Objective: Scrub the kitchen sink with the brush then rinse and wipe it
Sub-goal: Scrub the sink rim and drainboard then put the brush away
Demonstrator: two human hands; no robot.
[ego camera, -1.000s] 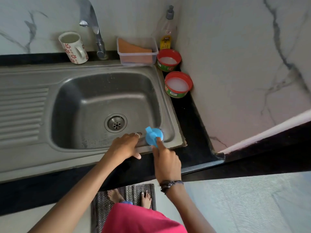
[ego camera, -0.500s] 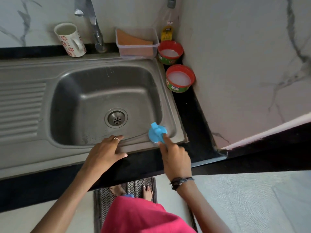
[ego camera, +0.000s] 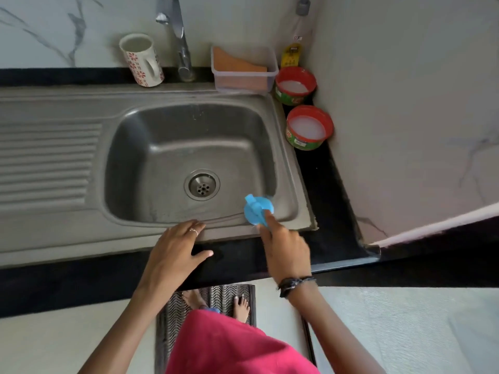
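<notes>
A steel sink (ego camera: pixel 283 147) with a round drain (ego camera: pixel 202 184) fills the middle of the view. My right hand (ego camera: pixel 286 249) grips a round blue brush (ego camera: pixel 256 209) and holds it against the basin's near right corner, at the inner wall. My left hand (ego camera: pixel 175 247) lies flat on the sink's front rim and the black counter edge, fingers spread, holding nothing. The brush's bristle side is hidden.
A tap (ego camera: pixel 181 41) stands behind the basin, with a flowered mug (ego camera: pixel 141 60) to its left. A clear tub with an orange cloth (ego camera: pixel 243 68), two red-rimmed soap tubs (ego camera: pixel 295 86) (ego camera: pixel 309 128) and a bottle (ego camera: pixel 298 31) sit at the back right. The ribbed drainboard (ego camera: pixel 46 163) lies left.
My left hand slid left along the front rim, away from the brush. The brush stays in the near right corner, shifting slightly. The view has tilted toward the wall.
</notes>
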